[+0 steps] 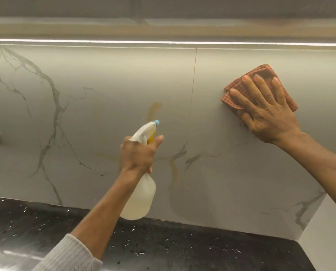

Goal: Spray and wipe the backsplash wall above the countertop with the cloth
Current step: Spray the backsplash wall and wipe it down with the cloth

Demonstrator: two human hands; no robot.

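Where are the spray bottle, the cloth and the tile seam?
spray bottle (141, 200), head view, translucent body below the left hand's grip
cloth (261, 70), head view, folded upper corner above the fingertips
tile seam (193, 90), head view, vertical joint line

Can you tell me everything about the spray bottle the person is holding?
The spray bottle is see-through plastic with pale yellowish liquid inside. Its spray head is white with a yellow trigger and a small blue nozzle tip. The left hand wraps around its neck, with a finger stretched out along the trigger. It is held up in the air, tilted, with the nozzle pointing at the backsplash wall near a yellowish smear. Its bottom hangs just above the black countertop, touching nothing but the hand.
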